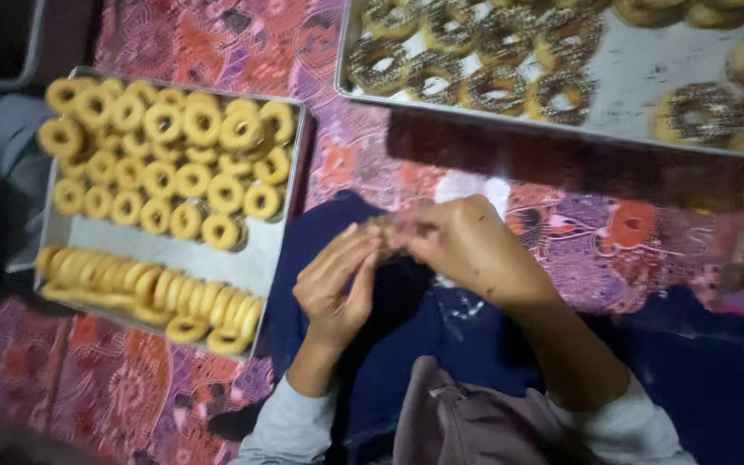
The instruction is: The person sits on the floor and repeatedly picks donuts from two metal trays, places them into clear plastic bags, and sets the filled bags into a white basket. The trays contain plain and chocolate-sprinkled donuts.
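Both hands raised together over the lap, above dark blue cloth. Left hand with fingers curled upward, fingertips closed against a small brownish ring biscuit. Right hand pinching the same piece from the other side, thumb and forefingers closed on it, knuckles toward the camera. Piece blurred by motion and mostly hidden by fingers; orientation and long axis impossible to tell, only a dark-speckled edge showing between the two sets of fingertips. To the left, near the left hand, a metal tray of plain yellow rings, some lying flat in rows, others stacked on edge in a line along the near side. Farther off, upper right, a second metal tray with chocolate-sprinkled rings lying flat. Beneath everything, a patterned red and purple cloth.
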